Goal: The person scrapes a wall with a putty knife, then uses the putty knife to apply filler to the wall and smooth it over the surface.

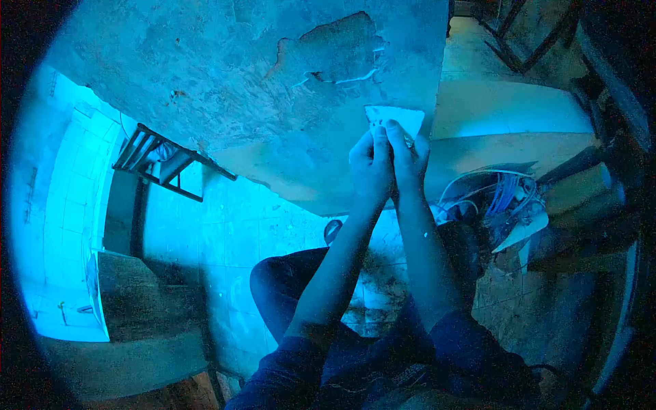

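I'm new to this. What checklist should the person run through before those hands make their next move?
1. Left hand at the pale flat piece: ok.
2. Right hand at it too: ok.
3. Hands apart from the dark patch on the broad mottled surface: ok.
4. Cables apart from the fingers: ok.
5. Piece lifted off the surface: cannot tell.
6. Bright, natural-coloured view: not ok, dim and blue.

Blue light washes the whole room. Pale tiles cover the floor (232, 232). At left, a dark slatted chair (160, 162) stands near the bench (225, 89), whose surface is blotchy and worn.
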Tool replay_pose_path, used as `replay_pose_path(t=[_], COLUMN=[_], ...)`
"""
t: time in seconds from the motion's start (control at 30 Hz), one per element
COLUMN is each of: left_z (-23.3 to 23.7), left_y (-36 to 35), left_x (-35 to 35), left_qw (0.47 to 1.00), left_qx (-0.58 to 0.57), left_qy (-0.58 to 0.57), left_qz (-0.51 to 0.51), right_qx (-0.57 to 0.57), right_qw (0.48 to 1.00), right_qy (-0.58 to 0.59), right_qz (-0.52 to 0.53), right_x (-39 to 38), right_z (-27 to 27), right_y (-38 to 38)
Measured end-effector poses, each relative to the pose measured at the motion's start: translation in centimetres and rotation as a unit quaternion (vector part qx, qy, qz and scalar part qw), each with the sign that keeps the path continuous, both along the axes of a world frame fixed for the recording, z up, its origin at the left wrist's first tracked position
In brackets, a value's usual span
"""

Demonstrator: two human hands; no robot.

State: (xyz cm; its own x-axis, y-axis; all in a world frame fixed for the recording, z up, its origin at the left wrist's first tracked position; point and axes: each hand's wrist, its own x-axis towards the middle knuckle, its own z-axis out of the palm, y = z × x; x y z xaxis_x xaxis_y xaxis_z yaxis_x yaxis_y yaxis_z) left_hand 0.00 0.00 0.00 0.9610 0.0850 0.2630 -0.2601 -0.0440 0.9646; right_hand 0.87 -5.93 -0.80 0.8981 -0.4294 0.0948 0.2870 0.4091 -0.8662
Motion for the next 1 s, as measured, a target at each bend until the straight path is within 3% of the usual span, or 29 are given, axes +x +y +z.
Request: replay_pose_path(t=[0.2, 0.37, 0.6, 0.87, 1.0], left_z=[0.3, 0.8, 0.0, -0.1, -0.5], left_y=[0.2, -0.1, -0.4, -0.2, -0.3], left_x=[0.2, -0.1, 0.0, 0.5, 1.0], left_qw=[1.0, 1.0, 0.999, 0.999, 1.0], left_qx=[0.009, 0.0, -0.04, 0.045, 0.017], left_qy=[-0.01, -0.003, 0.018, -0.01, -0.021], left_qz=[0.008, -0.008, -0.008, 0.013, 0.01], right_qx=[0.033, -0.028, -0.029, -0.021, 0.015], right_qw=[0.998, 0.999, 0.999, 1.0, 0.999], right_qy=[-0.04, -0.024, -0.016, -0.015, -0.027], right_qz=[-0.026, -0.028, -0.027, -0.004, -0.009], right_x=[0.3, 0.2, 0.0, 1.1, 1.1], right_z=[0.3, 0.2, 0.4, -1.1, -0.8], right_y=[0.6, 0.0, -0.2, -0.6, -0.3])
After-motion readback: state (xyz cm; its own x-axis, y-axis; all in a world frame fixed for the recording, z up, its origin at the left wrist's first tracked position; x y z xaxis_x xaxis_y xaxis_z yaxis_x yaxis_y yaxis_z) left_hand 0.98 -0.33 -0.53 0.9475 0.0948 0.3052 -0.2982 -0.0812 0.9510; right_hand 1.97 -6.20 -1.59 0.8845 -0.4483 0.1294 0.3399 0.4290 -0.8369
